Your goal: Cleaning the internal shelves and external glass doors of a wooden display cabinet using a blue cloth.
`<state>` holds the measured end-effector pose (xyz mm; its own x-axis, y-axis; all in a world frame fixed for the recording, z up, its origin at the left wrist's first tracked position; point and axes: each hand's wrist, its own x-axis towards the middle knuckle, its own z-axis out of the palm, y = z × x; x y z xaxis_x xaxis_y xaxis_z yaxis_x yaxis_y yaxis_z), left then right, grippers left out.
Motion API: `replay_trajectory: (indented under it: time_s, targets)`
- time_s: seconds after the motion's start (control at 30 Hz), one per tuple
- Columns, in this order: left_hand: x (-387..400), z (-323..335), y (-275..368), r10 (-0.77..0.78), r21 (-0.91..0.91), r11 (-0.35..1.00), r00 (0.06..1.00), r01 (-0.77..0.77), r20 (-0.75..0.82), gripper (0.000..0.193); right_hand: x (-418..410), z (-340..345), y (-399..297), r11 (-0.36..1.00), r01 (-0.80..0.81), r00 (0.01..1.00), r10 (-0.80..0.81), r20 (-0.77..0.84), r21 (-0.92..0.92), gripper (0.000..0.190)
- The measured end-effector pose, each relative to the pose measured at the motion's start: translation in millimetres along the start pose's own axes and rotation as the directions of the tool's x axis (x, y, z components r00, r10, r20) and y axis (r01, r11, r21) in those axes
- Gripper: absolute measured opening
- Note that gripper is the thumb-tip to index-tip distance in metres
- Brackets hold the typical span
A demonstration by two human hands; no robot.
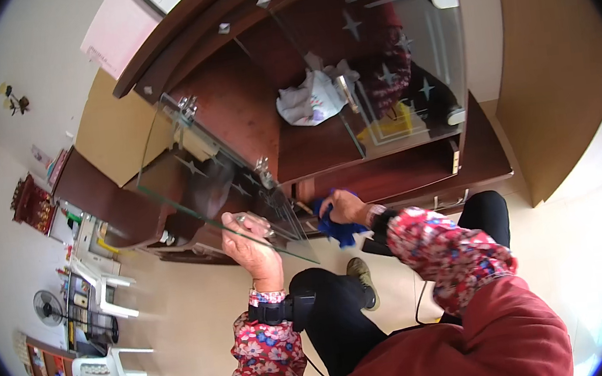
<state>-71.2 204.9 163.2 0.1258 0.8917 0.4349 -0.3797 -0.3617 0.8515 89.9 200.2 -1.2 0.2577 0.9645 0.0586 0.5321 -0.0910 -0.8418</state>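
My left hand (251,244) is closed around the lower edge of a swung-out glass cabinet door (205,182), near its small knob. The door is etched with stars and hangs on metal hinges (189,107). A crumpled blue cloth (342,232) is bunched in my right hand (345,206), close to the front lower edge of the dark wooden cabinet (372,180). Inside, on the shelf, lies a whitish bundle (310,100) with a floral print, partly behind glass. The other glass door (404,65) covers the right side and mirrors red clothing.
A pink box (121,27) stands on the cabinet top. Beside the cabinet rises a tan panel (554,64). White plastic chairs (113,373) and a fan (48,307) are off to the left. My knees and a shoe (361,278) are below the cabinet.
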Motion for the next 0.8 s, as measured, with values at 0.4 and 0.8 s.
replay_trajectory:
  time_s: [0.4,0.8]
  targets:
    - [5,131,-58,0.048,0.169,0.979,0.932,-0.116,0.360,0.015,-182,-161,49,0.983,-0.119,0.975,0.089,0.206,0.137,0.029]
    - [14,175,-91,-0.018,0.036,0.999,0.939,0.006,0.343,0.011,-237,-210,111,0.999,-0.023,0.997,0.026,-0.075,0.035,0.030]
